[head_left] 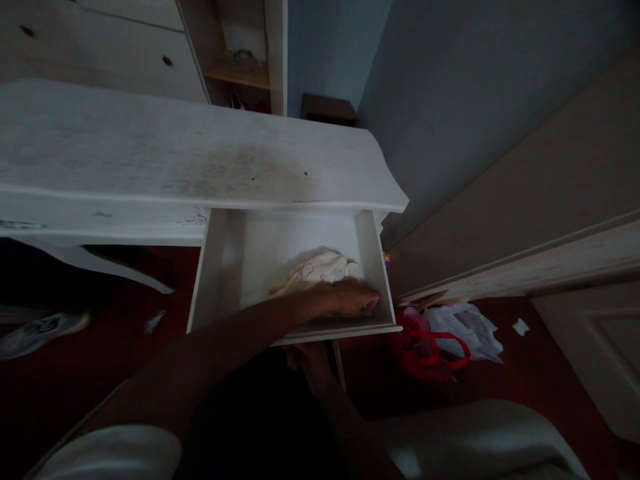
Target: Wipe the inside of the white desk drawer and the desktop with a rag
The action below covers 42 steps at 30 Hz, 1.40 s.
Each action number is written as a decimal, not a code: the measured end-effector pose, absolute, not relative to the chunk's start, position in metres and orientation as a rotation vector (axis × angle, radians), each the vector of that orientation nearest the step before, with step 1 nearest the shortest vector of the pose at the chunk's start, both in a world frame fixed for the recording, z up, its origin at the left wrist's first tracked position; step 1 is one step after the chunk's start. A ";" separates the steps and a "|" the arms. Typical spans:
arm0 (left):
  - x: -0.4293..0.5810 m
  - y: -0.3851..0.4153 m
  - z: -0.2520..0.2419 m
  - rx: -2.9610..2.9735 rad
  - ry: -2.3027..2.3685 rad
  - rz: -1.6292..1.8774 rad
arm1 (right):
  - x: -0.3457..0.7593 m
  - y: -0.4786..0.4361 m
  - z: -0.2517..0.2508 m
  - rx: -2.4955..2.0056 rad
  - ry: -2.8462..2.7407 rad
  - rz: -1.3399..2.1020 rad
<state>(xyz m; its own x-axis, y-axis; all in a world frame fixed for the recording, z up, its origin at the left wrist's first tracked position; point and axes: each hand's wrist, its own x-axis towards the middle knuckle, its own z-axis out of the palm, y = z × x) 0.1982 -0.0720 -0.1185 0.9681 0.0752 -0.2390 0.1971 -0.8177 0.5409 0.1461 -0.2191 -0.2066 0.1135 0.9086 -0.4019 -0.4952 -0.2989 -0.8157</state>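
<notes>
A white drawer [295, 233] is pulled out from a white table. Inside it lies a crumpled cream cloth [323, 265] with reddish line drawings. My left arm crosses over the drawer front, and my left hand [355, 299] is down in the front right corner, beside the cloth. Its fingers are curled closed, and what they hold, if anything, is hidden. Below the drawer's front edge, my right hand [313, 363] sits in shadow with curled fingers. It appears close to the underside, but I cannot tell whether it grips the edge.
The worn white tabletop [200, 157] stretches left behind the drawer. A red bag [425, 350] and a white plastic bag [467, 330] lie on the dark red floor at right, near the wall. Another plastic bag [43, 333] is at left. A white cabinet [110, 53] stands behind.
</notes>
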 end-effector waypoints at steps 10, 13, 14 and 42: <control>0.182 -0.067 -0.119 2.541 0.315 -0.294 | 0.144 -0.220 -0.200 -1.169 -0.439 1.464; 0.161 -0.062 -0.116 2.712 0.204 -0.154 | 0.144 -0.220 -0.202 -1.152 -0.446 1.452; 0.153 -0.061 -0.113 2.798 0.177 -0.090 | 0.144 -0.220 -0.204 -1.145 -0.455 1.448; 0.176 0.012 -0.110 2.487 1.538 0.548 | 0.144 -0.222 -0.201 -1.213 -0.466 1.425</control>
